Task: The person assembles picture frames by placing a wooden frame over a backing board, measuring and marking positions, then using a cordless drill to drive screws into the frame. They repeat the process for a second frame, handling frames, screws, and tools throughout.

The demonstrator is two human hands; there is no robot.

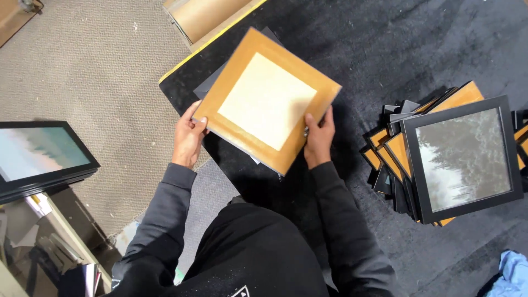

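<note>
Hands: left grip and right grip clamp brown backing board by near corners, board between them.

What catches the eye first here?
A square brown board with a pale centre, held at its near edge by the left hand and right hand over a black table. To the right sits an untidy stack of black picture frames.
</note>
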